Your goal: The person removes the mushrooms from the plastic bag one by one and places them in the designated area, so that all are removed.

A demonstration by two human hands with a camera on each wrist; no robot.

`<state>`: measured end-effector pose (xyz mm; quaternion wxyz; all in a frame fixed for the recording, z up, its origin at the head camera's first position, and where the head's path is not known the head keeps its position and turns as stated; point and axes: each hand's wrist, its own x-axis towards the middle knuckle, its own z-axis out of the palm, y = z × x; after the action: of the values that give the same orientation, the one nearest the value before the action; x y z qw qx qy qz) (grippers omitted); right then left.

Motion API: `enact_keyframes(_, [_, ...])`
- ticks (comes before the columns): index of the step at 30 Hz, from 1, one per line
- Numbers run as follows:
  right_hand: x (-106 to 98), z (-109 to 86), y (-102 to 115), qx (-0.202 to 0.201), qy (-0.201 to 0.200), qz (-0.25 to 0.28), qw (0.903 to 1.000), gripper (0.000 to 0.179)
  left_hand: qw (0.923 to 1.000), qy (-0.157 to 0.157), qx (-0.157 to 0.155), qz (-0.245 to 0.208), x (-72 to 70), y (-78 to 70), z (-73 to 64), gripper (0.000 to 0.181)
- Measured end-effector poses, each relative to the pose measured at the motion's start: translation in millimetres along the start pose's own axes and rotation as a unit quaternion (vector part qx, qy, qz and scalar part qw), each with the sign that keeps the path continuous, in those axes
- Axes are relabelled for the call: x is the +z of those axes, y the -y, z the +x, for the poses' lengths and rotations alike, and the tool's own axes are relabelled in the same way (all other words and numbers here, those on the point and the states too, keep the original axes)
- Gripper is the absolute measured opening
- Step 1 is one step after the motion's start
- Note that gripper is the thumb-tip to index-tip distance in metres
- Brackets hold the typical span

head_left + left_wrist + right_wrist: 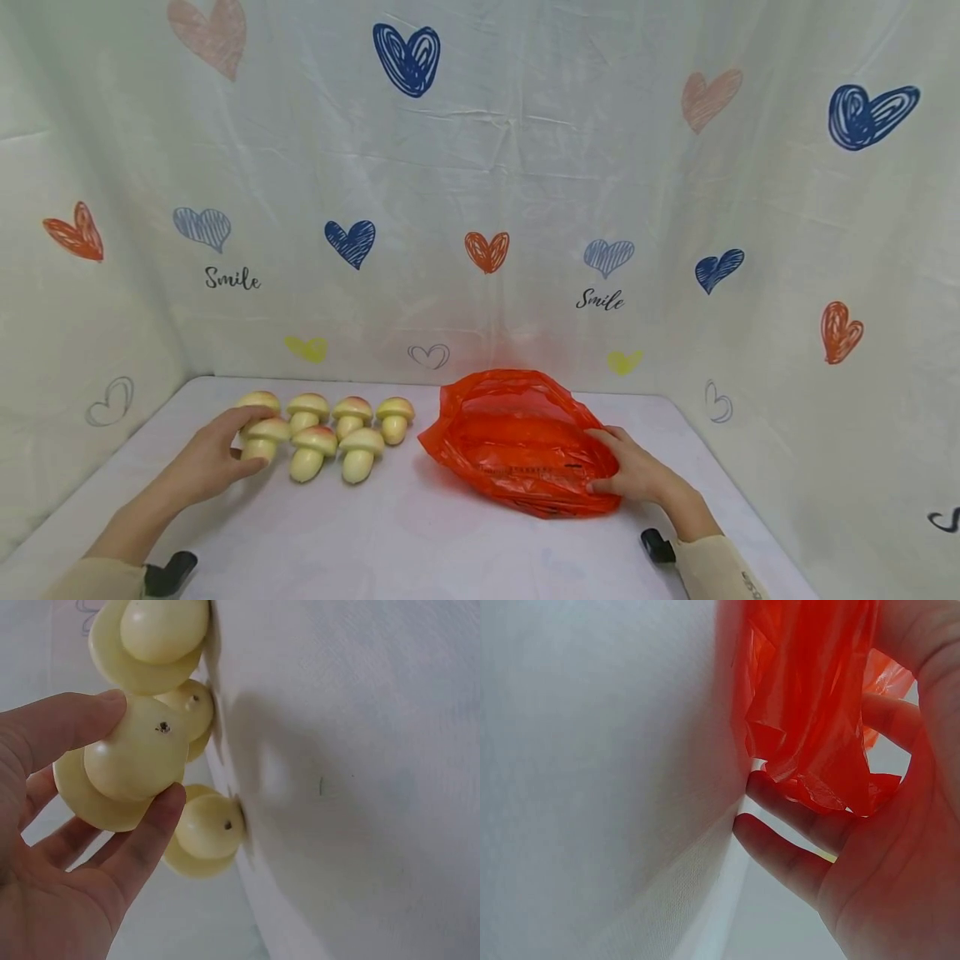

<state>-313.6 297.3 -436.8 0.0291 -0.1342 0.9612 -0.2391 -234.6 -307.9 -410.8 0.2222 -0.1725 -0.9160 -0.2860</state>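
Observation:
My left hand (213,458) grips a pale yellow mushroom (142,754), probably a model, at the front left of a group, thumb on one side and fingers on the other. Its stem end, with a small dark mark, faces the camera in the left wrist view. Several like mushrooms (360,454) with reddish-tinged caps stand close beside it in two rows. My right hand (637,471) holds the right side of a red plastic bag (517,483), with the thumb at its near edge and fingers behind. The bag lies with its wide mouth spread; crumpled film hangs within that hand in the right wrist view.
A white-covered table (420,550) lies under everything. Behind and at both sides hangs a pale curtain (517,167) printed with hearts and the word Smile. The bag sits right of the mushrooms, near the back curtain.

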Motion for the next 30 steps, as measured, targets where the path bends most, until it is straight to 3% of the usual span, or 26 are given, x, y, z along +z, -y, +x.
enact_keyframes(16, [-1,-1.8,0,-0.009,0.003,0.0,1.0,0.085,0.9987,0.045,-0.023,0.012,1.0,7.8,2.5,0.063])
enact_keyframes(30, [-1,-2.0,1,-0.007,0.003,-0.002,1.0,0.085,0.9979,0.058,-0.02,0.022,4.0,13.7,3.5,0.064])
